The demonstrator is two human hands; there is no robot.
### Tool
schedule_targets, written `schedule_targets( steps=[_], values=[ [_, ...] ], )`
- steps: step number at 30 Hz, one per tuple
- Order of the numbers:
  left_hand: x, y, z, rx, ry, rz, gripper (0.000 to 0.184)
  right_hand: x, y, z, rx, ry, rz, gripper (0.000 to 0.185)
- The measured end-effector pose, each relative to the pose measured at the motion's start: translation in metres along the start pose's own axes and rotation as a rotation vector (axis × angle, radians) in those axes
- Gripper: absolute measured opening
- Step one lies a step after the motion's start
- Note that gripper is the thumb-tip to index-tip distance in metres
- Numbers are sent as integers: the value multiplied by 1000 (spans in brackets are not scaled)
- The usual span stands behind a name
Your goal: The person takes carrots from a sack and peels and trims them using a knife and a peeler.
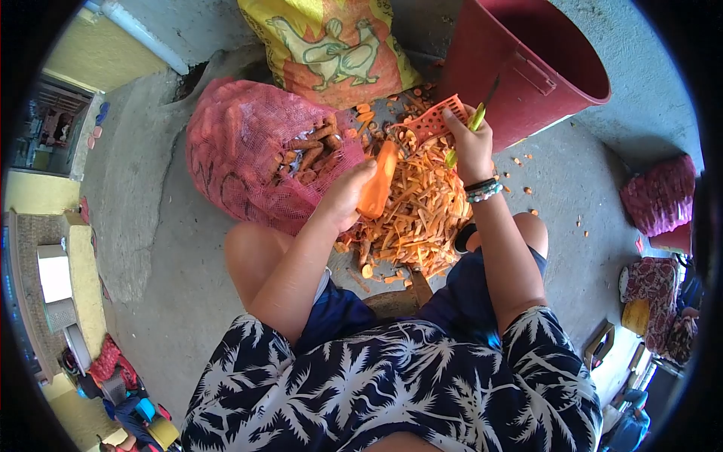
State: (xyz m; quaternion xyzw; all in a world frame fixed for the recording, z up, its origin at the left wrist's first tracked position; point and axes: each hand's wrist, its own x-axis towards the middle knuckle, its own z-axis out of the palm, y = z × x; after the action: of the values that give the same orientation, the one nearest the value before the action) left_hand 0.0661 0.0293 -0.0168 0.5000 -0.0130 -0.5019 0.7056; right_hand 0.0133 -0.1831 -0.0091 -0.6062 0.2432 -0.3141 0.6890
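My left hand (343, 197) is closed around a peeled orange carrot (380, 179), its narrower end pointing up and away from me. My right hand (473, 151) grips a knife (477, 116) by its yellow-green handle; the dark blade points up and to the right. The right thumb lies at the edge of an orange-red perforated plastic basket (429, 122), and I cannot tell whether it presses on it. Beneath both hands spreads a heap of carrot peelings (422, 200) on the floor. A pink mesh sack (233, 151) of unpeeled carrots (312, 151) stands left of my left hand.
Behind the heap stands a yellow and orange sack (331, 56) printed with chickens. A large dark red bin (493, 71) is at the back right, near the wall. Carrot scraps lie on the concrete floor (557, 226). Another pink sack (659, 196) sits at far right.
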Motion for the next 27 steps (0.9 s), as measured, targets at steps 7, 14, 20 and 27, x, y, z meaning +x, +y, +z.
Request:
schedule_targets(
  steps=[7, 14, 20, 27],
  values=[
    [-9, -2, 7, 336, -84, 227, 32, 34, 13, -22, -393, 342, -245, 18],
    [19, -6, -18, -276, 87, -31, 35, -27, -9, 12, 83, -147, 150, 28],
    [12, -5, 11, -352, 73, 103, 38, -44, -14, 23, 151, -298, 265, 25],
    [10, -11, 8, -330, -97, 104, 41, -18, 4, 13, 3, -299, 152, 23]
  ],
)
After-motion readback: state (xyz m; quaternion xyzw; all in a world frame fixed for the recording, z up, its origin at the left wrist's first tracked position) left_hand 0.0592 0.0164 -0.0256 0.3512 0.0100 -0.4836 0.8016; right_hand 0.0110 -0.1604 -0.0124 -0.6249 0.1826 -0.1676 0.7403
